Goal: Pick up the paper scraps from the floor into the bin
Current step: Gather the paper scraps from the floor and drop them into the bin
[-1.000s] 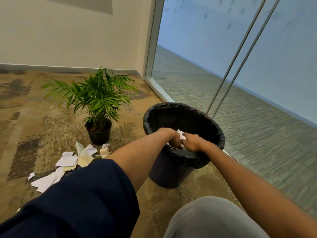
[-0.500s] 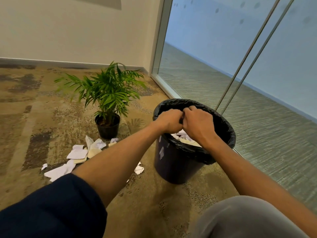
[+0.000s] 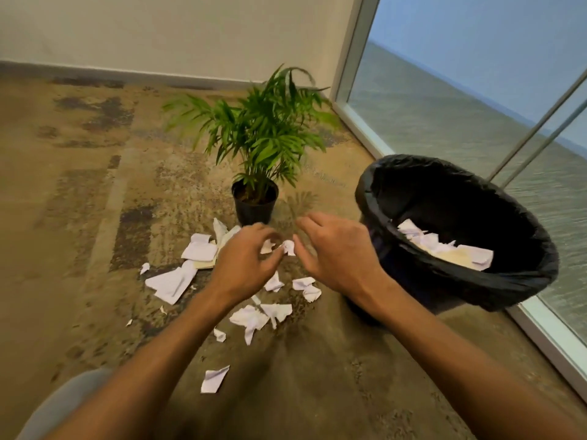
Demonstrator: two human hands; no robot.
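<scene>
We seem to stand in an office corridor: patterned commercial carpet (image 3: 95, 192), frosted glass partition (image 3: 476, 74), a potted palm (image 3: 257, 138) and a lined bin (image 3: 460, 223).

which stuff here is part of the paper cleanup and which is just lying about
Part of the job:
- white torn paper scraps scattered on the patterned carpet
- round bin with black plastic liner, scraps already inside
- left hand and right hand, reaching over the scraps

Just there:
- green palm plant in black pot
- glass wall
</scene>
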